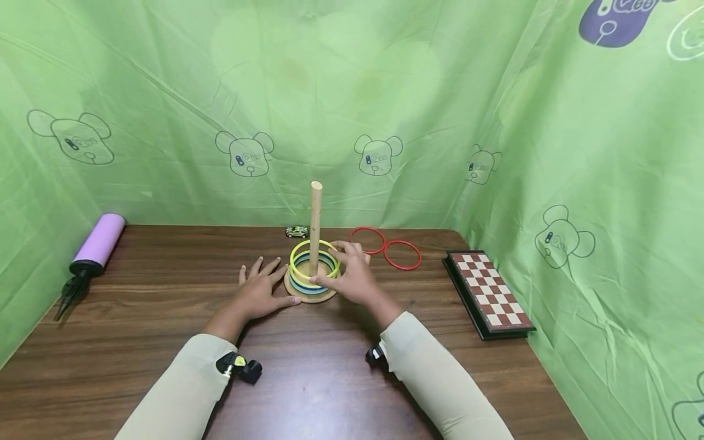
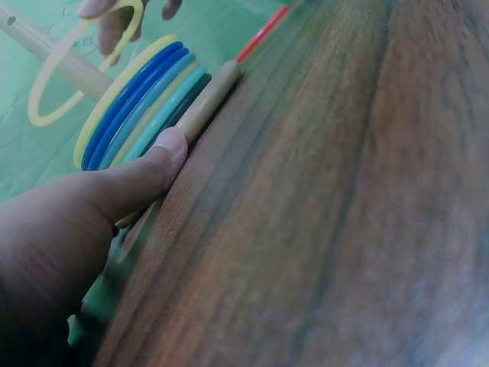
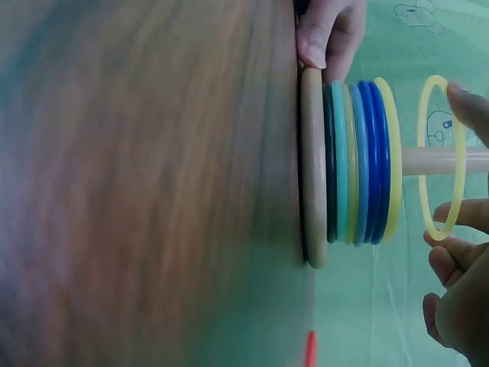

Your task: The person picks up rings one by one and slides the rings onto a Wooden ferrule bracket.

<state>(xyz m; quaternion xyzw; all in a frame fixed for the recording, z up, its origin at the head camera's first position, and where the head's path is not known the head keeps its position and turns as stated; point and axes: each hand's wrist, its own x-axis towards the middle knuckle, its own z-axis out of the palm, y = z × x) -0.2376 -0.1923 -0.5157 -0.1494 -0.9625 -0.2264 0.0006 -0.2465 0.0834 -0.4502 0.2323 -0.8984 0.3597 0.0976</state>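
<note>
A wooden peg (image 1: 315,223) stands upright on a round wooden base (image 3: 314,172). Around its foot lies a stack of rings (image 3: 374,162) in yellow, blue, light blue, teal and dark tones. My right hand (image 1: 354,275) pinches a yellow ring (image 3: 422,187) between thumb and fingers. That ring encircles the peg and is raised above the stack, touching none of the rings below. My left hand (image 1: 261,294) lies at the left of the base with fingers spread straight. Its thumb (image 2: 170,145) touches the base's rim.
Two red rings (image 1: 403,267) lie on the table (image 1: 308,379), right of the peg. A toy car (image 1: 297,231) sits behind it. At far left lies a purple hand pump (image 1: 102,241); a checkered board (image 1: 489,290) lies at right. Green curtain (image 1: 330,79) surrounds the table.
</note>
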